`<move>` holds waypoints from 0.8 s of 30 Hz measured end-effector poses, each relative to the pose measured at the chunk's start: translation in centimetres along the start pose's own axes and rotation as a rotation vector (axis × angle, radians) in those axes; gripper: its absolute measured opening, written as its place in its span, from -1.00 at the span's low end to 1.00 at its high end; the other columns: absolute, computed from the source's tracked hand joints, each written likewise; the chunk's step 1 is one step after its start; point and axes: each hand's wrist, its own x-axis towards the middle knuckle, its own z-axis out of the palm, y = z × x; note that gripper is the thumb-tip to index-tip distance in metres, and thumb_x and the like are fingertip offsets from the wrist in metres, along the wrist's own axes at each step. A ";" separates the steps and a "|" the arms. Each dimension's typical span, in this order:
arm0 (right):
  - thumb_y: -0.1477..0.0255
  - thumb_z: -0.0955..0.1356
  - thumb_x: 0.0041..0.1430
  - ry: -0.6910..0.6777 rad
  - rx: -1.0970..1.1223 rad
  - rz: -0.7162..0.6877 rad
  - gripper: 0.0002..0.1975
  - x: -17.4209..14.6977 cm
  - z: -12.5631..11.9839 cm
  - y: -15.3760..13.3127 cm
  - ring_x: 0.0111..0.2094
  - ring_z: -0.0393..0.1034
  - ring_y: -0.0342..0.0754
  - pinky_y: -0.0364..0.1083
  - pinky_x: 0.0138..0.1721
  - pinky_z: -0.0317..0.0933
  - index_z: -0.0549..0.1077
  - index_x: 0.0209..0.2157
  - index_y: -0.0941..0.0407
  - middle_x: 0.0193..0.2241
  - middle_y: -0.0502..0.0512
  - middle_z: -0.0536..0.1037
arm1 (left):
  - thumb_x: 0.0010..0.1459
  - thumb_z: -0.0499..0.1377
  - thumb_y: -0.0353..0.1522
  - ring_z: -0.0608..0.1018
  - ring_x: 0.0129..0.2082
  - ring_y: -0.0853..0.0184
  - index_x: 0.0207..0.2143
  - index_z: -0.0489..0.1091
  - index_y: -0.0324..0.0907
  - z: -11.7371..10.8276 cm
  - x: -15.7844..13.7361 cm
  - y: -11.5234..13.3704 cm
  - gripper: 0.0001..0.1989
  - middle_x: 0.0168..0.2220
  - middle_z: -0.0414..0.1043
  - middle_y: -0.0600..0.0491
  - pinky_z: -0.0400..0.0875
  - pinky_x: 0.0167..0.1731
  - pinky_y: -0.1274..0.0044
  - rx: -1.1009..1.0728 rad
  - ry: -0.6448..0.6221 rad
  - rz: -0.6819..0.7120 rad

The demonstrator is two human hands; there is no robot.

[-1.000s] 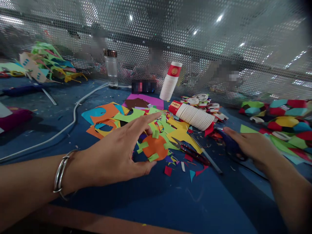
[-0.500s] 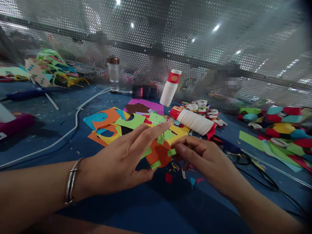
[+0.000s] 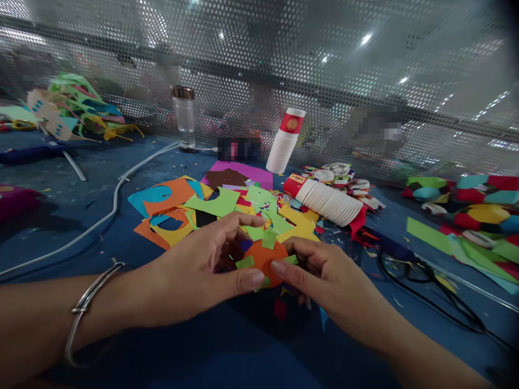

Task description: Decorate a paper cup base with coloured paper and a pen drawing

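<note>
An orange paper disc [image 3: 265,258] with light green paper tabs around its rim is held up between my hands, above the blue table. My right hand [image 3: 324,270] pinches its right edge, thumb on the front face and fingers behind. At the lower left rim, the thumb of my left hand [image 3: 203,265] presses by a green tab. The left index finger arches above the disc, while the other left fingers curl partly out of sight behind it. A metal bangle [image 3: 79,310] circles my left wrist.
Cut paper scraps [image 3: 213,202] lie just beyond my hands. A stack of paper cups [image 3: 330,200] lies on its side; another stack [image 3: 284,143] stands tilted behind. A bottle [image 3: 184,116], a white cable [image 3: 115,200], black cord [image 3: 438,300] and colourful paper pieces [image 3: 482,216] surround them.
My right thumb has moved onto the face of the disc. My left index finger has drawn back and bent, and the left thumb has come up onto the lower rim.
</note>
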 end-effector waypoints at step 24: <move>0.20 0.56 0.14 0.063 0.239 0.111 -0.65 -0.3 2.0 -0.5 -0.65 0.25 -0.29 -0.33 -0.66 0.11 0.48 -0.48 0.13 -0.62 -0.09 0.51 | 0.18 0.39 -0.36 0.57 -0.14 0.35 -0.11 0.35 -0.14 1.1 1.2 0.4 -0.69 -0.18 0.54 0.09 0.51 -0.07 0.45 -0.425 0.202 -0.079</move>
